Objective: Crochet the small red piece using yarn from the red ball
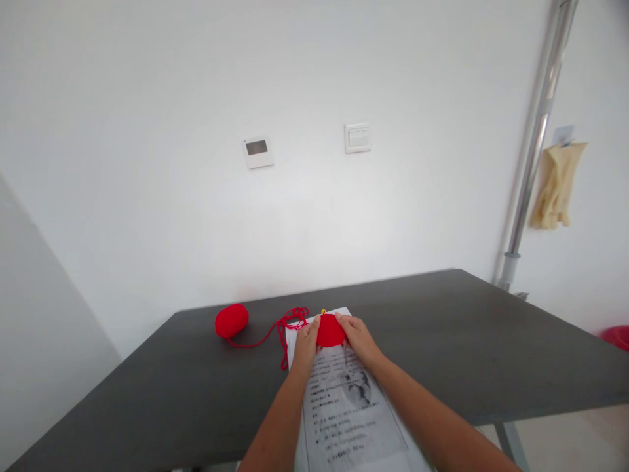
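A flat, rounded red yarn piece (330, 330) is gripped at its two side edges, above the printed paper. My left hand (308, 339) pinches its left edge, and my right hand (358, 335) pinches the right edge. Beyond it, a small yellow item (323, 311) shows, too small to name. Loose red yarn (291, 319) lies tangled left of my hands and trails across to a red yarn ball (232, 321). Under the hands, the printed paper (344, 419) with text and a grey picture stretches towards me.
The dark table (432, 328) stands against a white wall. A metal pipe (535, 151) runs up the wall at right, with cream gloves (559, 187) hanging beside it. A light switch (358, 137) and a small display panel (258, 152) are on the wall. Something red (616, 336) sits at the far right.
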Tool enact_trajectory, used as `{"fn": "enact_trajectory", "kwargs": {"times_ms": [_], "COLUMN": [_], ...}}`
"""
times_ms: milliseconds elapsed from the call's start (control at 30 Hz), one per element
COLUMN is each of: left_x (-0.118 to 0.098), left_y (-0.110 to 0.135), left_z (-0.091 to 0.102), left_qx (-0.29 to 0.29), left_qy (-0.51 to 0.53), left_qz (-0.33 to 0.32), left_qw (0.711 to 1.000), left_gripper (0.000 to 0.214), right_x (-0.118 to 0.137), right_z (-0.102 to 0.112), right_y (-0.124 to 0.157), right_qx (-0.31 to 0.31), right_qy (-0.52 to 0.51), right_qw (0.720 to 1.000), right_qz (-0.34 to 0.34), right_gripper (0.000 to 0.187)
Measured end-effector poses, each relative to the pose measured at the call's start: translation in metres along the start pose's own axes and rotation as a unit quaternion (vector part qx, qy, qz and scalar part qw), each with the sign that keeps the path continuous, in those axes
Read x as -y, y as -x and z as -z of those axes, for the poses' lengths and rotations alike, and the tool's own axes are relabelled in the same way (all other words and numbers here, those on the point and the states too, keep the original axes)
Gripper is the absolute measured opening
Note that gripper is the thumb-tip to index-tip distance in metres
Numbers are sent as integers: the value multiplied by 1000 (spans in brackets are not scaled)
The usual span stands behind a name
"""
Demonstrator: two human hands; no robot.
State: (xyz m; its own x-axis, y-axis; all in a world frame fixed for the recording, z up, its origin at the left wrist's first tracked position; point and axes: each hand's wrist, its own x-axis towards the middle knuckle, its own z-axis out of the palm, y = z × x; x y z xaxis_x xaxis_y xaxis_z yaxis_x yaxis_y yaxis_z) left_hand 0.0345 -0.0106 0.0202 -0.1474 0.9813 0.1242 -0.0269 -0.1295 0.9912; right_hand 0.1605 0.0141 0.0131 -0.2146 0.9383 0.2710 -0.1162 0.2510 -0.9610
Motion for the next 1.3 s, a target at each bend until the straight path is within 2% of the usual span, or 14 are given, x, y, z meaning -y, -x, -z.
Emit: {"fn": "enact_trajectory", "kwargs": {"times_ms": [100,267,400,500,633,767,1000,1067,1233,1300], "left_x": [1,7,8,9,10,9,12,10,5,5], "left_y": [-1,-3,-5,-8,-9,-6,-3,-3,-4,-5], "left_z": [1,-2,-1,2,3,0,-1,-1,0,0], "left_qx": [6,82,91,58,28,73,108,98,16,1], "left_qy": [-34,5,26,18,47,48,11,14,26,17], "left_qz": [-19,11,7,-10,-9,25,32,32,11,5], "left_qw": [999,997,995,998,998,996,994,995,999,1000], "left_gripper": [61,54,45,45,48,46,41,43,53,56], "right_x": [-1,-2,-2,-2,0,1,0,-3,-7,-6], "right_z": [2,7,6,3,2,3,3,3,2,2], "right_y": [-2,-4,-5,-5,-4,-2,-3,-4,-6,-5], "right_qx": [-28,-84,-84,-83,-59,-65,-75,-74,-34,-26], "right_qy": [38,59,24,-2,34,72,40,34,14,10], "right_qw": [999,994,996,996,997,994,995,995,999,1000], "right_qz": [27,38,21,20,27,54,59,51,13,14], "right_gripper": [52,55,54,54,53,50,44,45,47,48]}}
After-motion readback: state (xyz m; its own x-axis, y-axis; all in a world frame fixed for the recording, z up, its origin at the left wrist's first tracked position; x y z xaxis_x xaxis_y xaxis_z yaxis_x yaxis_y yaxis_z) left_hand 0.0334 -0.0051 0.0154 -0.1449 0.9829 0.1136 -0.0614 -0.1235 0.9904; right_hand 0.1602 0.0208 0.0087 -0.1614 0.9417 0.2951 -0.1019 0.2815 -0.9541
